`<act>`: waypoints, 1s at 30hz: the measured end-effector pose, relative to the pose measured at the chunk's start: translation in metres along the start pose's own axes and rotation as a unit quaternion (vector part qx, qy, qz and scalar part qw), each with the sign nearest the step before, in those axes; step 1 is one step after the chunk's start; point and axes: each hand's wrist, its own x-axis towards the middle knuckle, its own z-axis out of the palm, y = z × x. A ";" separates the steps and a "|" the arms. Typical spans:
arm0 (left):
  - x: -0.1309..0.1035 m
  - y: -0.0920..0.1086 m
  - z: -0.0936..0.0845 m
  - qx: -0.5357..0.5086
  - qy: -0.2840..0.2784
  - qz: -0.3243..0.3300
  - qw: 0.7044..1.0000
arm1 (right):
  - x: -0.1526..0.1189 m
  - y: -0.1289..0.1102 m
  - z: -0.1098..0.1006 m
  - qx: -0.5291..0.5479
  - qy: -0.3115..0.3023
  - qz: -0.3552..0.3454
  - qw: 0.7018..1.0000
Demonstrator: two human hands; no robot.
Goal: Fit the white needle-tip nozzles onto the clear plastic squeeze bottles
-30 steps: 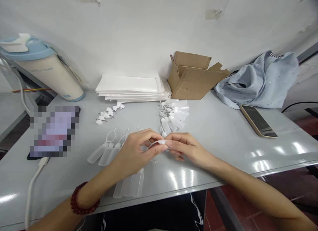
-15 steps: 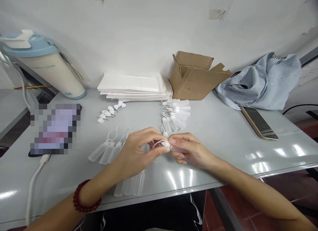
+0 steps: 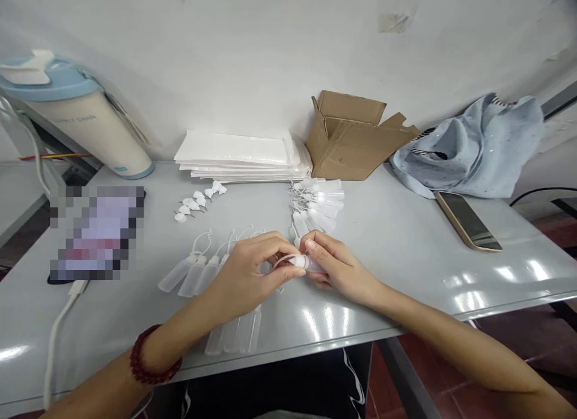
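Note:
Between my two hands, over the table's front half, is a small translucent squeeze bottle (image 3: 312, 264) with a white cap (image 3: 298, 261) and a thin strap looping left. My left hand (image 3: 252, 269) pinches the cap between thumb and fingers. The bottle's body is gripped by my right hand (image 3: 338, 266), which hides most of it. Beneath and left of my left hand lie several similar bottles (image 3: 174, 275) with looped straps, and more bottles (image 3: 234, 335) lie near the front edge. White needle tips (image 3: 192, 202) sit in a loose group farther back. Another cluster of bottles (image 3: 320, 205) lies beyond my right hand.
Along the wall stand a stack of white envelopes (image 3: 238, 151) and an open cardboard box (image 3: 356, 142). A tumbler (image 3: 90, 118) and a blurred phone (image 3: 97, 235) with a cable are at left. Blue cloth (image 3: 473, 148) and another phone (image 3: 469, 220) lie right.
My right thumb and fingers have shifted their hold on the bottle, with the thumb now raised higher. My left hand stays at the cap. The view has drifted slightly.

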 end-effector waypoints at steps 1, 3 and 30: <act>0.000 -0.001 0.000 0.004 0.000 0.019 1.000 | 0.001 0.000 0.000 0.012 -0.010 0.012 1.000; -0.001 -0.001 -0.001 0.006 -0.002 0.042 0.999 | 0.002 -0.001 -0.001 0.035 -0.032 0.030 0.998; -0.007 0.003 0.004 0.108 0.017 0.093 0.990 | 0.001 0.002 -0.004 -0.003 0.011 0.016 1.000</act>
